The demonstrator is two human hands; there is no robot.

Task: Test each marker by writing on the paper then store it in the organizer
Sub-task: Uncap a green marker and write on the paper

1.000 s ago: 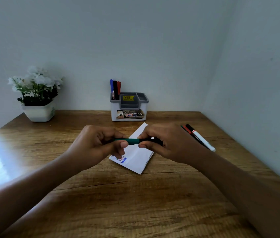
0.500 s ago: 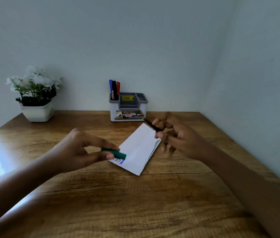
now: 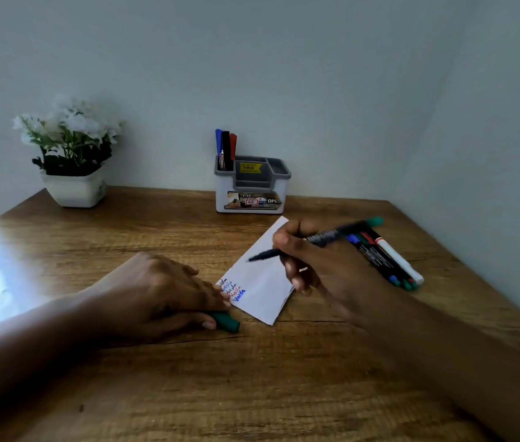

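Observation:
A folded white paper (image 3: 263, 282) lies on the wooden desk (image 3: 188, 378), with red and blue writing at its near left corner. My right hand (image 3: 312, 263) holds an uncapped green-ended marker (image 3: 325, 239) in a writing grip, its tip hovering over the paper's middle. My left hand (image 3: 163, 291) rests on the desk at the paper's left corner, fingers closed on the green cap (image 3: 226, 321). The grey and white organizer (image 3: 252, 186) stands at the back with three markers (image 3: 226, 148) upright in its left compartment.
Several capped markers (image 3: 386, 260) lie together on the desk, right of my right hand. A white pot of white flowers (image 3: 72, 154) stands at the back left. Walls close the desk at the back and right. Bright glare covers the desk's left edge.
The two hands pulled the green cap off the marker. My left hand dropped to the desk with the cap; my right hand turned the marker into a writing grip over the paper.

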